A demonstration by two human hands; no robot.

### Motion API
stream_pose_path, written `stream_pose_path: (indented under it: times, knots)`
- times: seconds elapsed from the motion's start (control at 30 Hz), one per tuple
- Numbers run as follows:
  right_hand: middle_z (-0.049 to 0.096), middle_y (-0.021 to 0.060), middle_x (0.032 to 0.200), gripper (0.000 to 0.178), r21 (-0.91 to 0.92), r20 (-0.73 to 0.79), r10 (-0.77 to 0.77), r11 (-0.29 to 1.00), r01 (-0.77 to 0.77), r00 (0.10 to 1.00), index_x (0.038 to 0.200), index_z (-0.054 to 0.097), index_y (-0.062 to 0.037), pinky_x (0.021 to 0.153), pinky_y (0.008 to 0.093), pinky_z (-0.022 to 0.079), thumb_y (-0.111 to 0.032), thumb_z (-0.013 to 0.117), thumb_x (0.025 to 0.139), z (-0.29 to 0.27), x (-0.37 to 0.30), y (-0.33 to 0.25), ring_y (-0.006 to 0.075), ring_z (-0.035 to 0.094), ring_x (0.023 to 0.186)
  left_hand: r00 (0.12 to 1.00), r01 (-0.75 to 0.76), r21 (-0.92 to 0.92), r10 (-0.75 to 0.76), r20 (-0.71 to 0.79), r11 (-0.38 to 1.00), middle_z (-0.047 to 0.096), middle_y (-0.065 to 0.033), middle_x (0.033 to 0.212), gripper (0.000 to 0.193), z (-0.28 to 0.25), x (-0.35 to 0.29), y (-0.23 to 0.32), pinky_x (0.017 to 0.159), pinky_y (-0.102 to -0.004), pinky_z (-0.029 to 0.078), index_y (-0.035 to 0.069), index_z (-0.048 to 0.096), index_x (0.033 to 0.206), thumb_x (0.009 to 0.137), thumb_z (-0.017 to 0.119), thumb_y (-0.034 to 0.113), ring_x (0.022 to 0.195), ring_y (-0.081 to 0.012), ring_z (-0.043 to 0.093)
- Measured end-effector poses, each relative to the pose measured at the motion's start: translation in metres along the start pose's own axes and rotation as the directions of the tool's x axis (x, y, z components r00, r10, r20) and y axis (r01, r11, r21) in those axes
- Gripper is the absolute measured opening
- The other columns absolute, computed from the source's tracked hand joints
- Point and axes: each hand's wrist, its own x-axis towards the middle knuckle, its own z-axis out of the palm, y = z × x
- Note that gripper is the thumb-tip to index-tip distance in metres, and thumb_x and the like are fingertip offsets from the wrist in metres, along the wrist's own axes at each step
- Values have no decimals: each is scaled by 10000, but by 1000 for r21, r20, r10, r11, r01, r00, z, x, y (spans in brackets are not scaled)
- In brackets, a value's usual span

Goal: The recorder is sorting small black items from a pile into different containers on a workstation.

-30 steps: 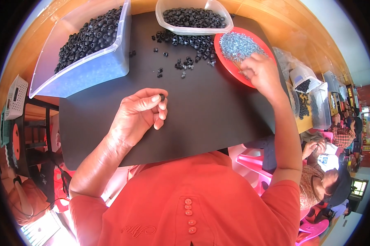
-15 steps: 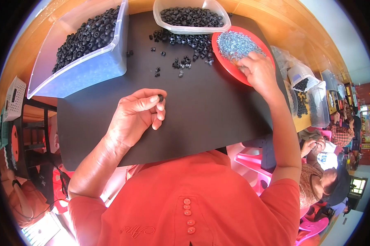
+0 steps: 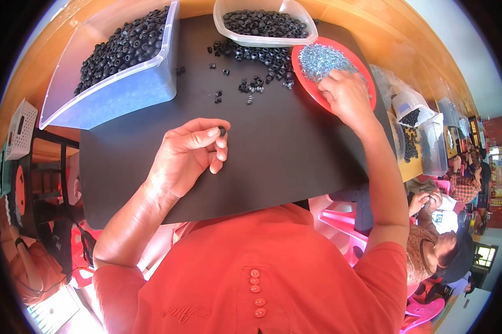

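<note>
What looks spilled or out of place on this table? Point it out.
Loose black pieces lie on the dark table in front of the translucent tub, with a few strays scattered apart. They look odd because similar pieces sit inside the tub; whether spilled or put there deliberately, I cannot tell.

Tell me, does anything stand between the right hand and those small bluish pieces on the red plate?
Nothing visible does: the right hand is over the red plate, with its fingers pointing down at the small bluish pieces.

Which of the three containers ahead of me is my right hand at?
The red plate of clear, glassy bits, under your right hand; the large left tub and smaller far tub hold black pieces.
</note>
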Motion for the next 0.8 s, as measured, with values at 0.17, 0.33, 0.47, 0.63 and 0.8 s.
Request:
stream_pose_path:
  times: [0.17, 0.33, 0.47, 0.63, 0.8]
  knots:
    - [625, 103, 863, 74, 141, 93, 33, 989, -46, 995, 867, 657, -65, 705, 445, 466, -35, 654, 799, -10, 4, -13, 343, 616, 841, 1000, -18, -28, 18, -17, 999, 599, -93, 912, 325, -1, 1, -2, 591, -289, 438, -58, 589, 1176, 934, 652, 150, 774, -184, 580]
    - [642, 123, 905, 102, 324, 126, 146, 929, -179, 981, 927, 655, -19, 751, 360, 486, 12, 634, 833, -11, 2, -12, 320, 641, 859, 997, 4, -114, 5, 78, 993, 593, -69, 937, 303, -4, 5, -1, 633, -290, 439, -44, 589, 1200, 955, 621, 131, 816, -169, 575]
    - [633, 115, 880, 99, 521, 167, 165, 822, -229, 972, 940, 645, 16, 762, 343, 478, 22, 632, 842, -15, -1, -11, 266, 643, 835, 994, 13, -156, 4, 107, 988, 591, -70, 941, 306, -6, 6, -1, 634, -293, 438, -41, 581, 1214, 959, 613, 126, 821, -168, 576]
    - [654, 114, 908, 104, 630, 230, 224, 708, -320, 947, 941, 655, 21, 777, 348, 490, -12, 661, 843, -17, -3, -16, 259, 660, 845, 995, 8, -142, 6, 100, 990, 595, -74, 951, 305, -5, 5, -1, 630, -294, 439, -38, 581, 1207, 955, 620, 129, 815, -170, 574]
    - [641, 68, 844, 86, 584, 190, 242, 751, -308, 952, 944, 651, 26, 786, 280, 473, -19, 631, 874, -3, -1, -1, 147, 631, 856, 988, 32, -165, -6, 155, 986, 619, -88, 940, 278, -9, 7, -1, 603, -299, 451, -22, 610, 1163, 932, 649, 129, 805, -181, 587]
